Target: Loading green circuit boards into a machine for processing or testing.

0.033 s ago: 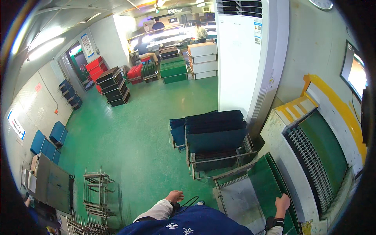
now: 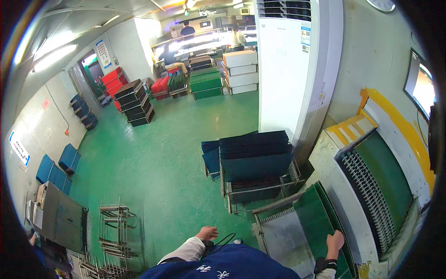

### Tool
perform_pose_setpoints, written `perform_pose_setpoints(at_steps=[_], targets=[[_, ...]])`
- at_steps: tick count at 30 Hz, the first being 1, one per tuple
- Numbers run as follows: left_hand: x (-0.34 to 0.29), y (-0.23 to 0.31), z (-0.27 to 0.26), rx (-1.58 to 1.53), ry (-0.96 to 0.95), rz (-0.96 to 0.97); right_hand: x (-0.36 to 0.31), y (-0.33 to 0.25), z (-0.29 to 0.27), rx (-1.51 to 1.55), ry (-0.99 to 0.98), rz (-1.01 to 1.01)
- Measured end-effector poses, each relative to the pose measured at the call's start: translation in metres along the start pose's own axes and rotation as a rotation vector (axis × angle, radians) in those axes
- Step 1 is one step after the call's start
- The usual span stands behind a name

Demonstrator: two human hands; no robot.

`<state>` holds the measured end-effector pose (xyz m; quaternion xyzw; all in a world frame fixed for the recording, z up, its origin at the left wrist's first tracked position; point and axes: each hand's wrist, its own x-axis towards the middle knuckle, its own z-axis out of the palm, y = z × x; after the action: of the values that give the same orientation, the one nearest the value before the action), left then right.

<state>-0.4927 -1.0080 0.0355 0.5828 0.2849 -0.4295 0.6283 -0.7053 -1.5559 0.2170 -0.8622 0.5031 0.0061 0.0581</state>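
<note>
My right hand is closed round the upper edge of a green panel, a flat board standing in a metal rack at my right front. Another green board stands just behind it, close to the machine. My left hand hangs over the floor in front of my body, fingers loosely bent and a little apart, holding nothing. Near that wrist a thin black cord loops out. The fingertips of my right hand are partly hidden.
A rack of dark blue boards stands ahead, beside a tall white air conditioner. To the right is a machine with rows of metal rollers. Metal frames stand at left. Stacked crates and people are farther back.
</note>
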Motion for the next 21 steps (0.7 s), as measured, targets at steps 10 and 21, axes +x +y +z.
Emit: perform_pose_setpoints(at_steps=[10,21], targets=[[0.003,-0.001,0.004,0.005,0.063,0.019,0.001,0.001,0.001,0.002,0.019,0.001],[0.003,-0.003,0.004,0.032,0.048,0.038,0.0,-0.001,-0.004,0.013,0.011,0.007]])
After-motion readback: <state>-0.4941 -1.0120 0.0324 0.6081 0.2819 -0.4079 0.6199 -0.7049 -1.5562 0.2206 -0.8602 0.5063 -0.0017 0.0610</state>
